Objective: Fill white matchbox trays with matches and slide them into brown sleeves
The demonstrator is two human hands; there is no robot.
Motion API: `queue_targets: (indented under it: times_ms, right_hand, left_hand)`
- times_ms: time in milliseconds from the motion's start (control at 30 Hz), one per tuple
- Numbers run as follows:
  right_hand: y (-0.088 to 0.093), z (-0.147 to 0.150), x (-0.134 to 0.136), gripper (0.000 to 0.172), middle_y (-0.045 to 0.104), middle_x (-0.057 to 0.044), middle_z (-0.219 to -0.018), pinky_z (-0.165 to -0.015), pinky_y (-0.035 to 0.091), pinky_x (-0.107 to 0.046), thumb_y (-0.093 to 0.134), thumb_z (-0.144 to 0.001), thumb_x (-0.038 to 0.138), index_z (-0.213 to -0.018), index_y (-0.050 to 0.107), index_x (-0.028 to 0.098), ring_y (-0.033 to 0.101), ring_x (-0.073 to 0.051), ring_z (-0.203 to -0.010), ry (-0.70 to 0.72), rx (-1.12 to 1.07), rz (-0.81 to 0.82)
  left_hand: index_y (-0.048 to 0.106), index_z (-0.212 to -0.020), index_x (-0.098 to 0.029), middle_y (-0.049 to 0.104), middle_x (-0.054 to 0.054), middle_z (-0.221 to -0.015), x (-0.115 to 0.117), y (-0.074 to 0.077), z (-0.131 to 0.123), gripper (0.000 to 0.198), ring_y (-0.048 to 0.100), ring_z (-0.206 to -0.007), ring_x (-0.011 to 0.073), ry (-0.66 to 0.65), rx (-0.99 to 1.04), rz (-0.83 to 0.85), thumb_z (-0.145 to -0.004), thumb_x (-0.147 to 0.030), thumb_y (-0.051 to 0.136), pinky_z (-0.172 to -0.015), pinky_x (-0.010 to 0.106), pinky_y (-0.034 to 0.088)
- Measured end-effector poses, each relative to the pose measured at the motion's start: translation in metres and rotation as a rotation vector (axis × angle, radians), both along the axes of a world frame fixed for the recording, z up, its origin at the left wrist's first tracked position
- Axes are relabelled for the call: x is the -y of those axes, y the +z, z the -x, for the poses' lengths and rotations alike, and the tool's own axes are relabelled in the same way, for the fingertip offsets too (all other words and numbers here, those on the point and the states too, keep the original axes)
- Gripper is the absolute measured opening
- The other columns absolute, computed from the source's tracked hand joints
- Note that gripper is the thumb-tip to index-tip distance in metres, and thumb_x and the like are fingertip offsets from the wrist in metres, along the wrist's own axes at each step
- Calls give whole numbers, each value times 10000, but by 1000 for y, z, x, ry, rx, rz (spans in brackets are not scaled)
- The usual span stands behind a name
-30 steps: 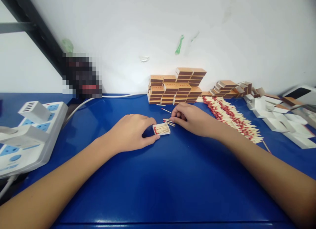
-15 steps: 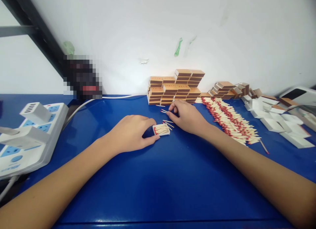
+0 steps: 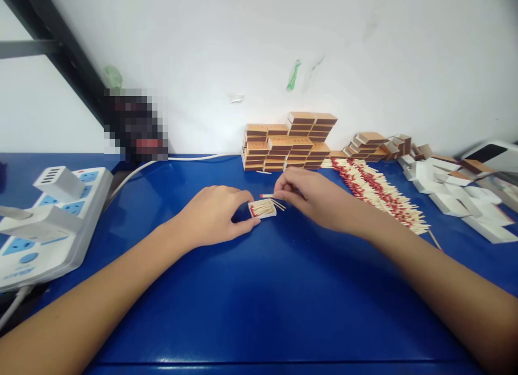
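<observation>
My left hand (image 3: 216, 216) grips a small white matchbox tray (image 3: 264, 215) by its left end, thumb in front and fingers behind. Red-tipped matches lie inside the tray, heads to the left. Just above and to the right, my right hand (image 3: 305, 194) pinches matches (image 3: 267, 196), their red heads pointing left; I cannot tell how many. A few loose matches (image 3: 279, 204) lie on the table at the tray's right end, close beneath my right fingers.
Closed matchboxes (image 3: 279, 144) are stacked against the wall. To the right lie a long heap of matches (image 3: 382, 194), empty sleeves (image 3: 366, 143) and white trays (image 3: 449, 202). A power strip (image 3: 76, 256) with plugs stands at the left on the blue table (image 3: 259, 310).
My right hand has come nearer the tray with matches pinched in it, from above and behind. My left hand and the tray have barely shifted.
</observation>
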State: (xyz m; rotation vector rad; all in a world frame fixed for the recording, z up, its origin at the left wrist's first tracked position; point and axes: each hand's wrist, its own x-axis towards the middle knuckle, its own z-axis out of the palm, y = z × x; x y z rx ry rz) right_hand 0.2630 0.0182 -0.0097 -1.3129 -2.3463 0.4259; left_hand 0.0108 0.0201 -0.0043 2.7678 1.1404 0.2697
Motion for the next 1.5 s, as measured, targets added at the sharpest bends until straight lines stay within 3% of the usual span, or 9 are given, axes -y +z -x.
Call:
queue_targets:
  times_ms: [133, 333, 500, 600, 800, 967, 1233, 1367, 1500]
  right_hand:
    - [2, 7, 14, 167, 660, -69, -1018, -708, 426, -316, 515, -1052, 271, -952, 631, 207, 596, -182, -806, 69, 61, 18]
    - [-8, -12, -8, 103, 646, -52, -921, -753, 457, -324, 587, -1016, 260, -977, 664, 203, 600, -199, -839, -19, -29, -112]
    - [-15, -22, -19, 263, 643, -93, -1122, -890, 508, -362, 466, -1049, 213, -1209, 674, 231, 623, -226, -1006, 162, -31, -28]
    - [-17, -23, -20, 332, 614, -99, -1116, -924, 506, -381, 397, -1059, 191, -1148, 712, 244, 623, -234, -1021, 199, -6, -37]
    - [-19, -30, -24, 274, 602, -94, -1079, -875, 503, -385, 437, -1060, 225, -1114, 705, 236, 609, -236, -977, 156, -7, -81]
    - [-17, -28, -21, 308, 623, -93, -1100, -912, 499, -374, 397, -1079, 218, -1117, 702, 238, 609, -227, -1029, 242, -24, -26]
    - [-24, -34, -28, 231, 641, -80, -1045, -818, 489, -348, 456, -1037, 212, -1052, 685, 226, 629, -215, -931, 123, -1, -63]
    - [-24, -35, -29, 140, 637, -78, -1003, -771, 481, -346, 554, -1006, 280, -1006, 678, 216, 611, -209, -850, 67, 14, -53]
    - [-23, -33, -26, 163, 623, -79, -973, -747, 475, -344, 572, -1006, 329, -932, 649, 207, 597, -205, -823, -1, 57, -69]
  left_hand:
    - [747, -1112, -207, 683, 16, -784, 0, 0, 1, 305, 597, -655, 172, 3, 1, 6, -962, -454, 650, -596, 299, 335]
    - [749, -1119, -207, 676, 7, -768, 1, 2, 2, 296, 593, -647, 165, -15, 17, 8, -954, -434, 656, -607, 298, 349]
    - [755, -1105, -213, 664, -7, -746, 1, 4, 1, 274, 575, -619, 155, -44, 27, 18, -941, -412, 662, -596, 297, 341]
    - [754, -1112, -222, 667, -7, -755, 1, 4, 1, 274, 573, -620, 156, -38, 23, 22, -936, -414, 668, -593, 296, 332]
    - [750, -1110, -213, 678, 6, -775, 1, 3, 2, 282, 583, -639, 160, -38, 25, 21, -942, -423, 666, -610, 293, 338]
    - [750, -1100, -214, 667, 4, -759, 1, 3, 1, 274, 570, -625, 158, -44, 17, 19, -944, -421, 661, -600, 293, 325]
    - [748, -1110, -213, 676, 6, -773, 1, 4, 1, 282, 574, -629, 159, -43, 3, 11, -946, -423, 656, -591, 298, 322]
    - [751, -1118, -218, 674, 4, -770, 1, 5, 2, 288, 580, -630, 159, -35, -1, 10, -946, -429, 657, -590, 298, 330]
    - [751, -1115, -213, 679, 8, -775, 1, 5, 2, 286, 592, -641, 163, -44, 0, 9, -947, -422, 652, -594, 301, 343]
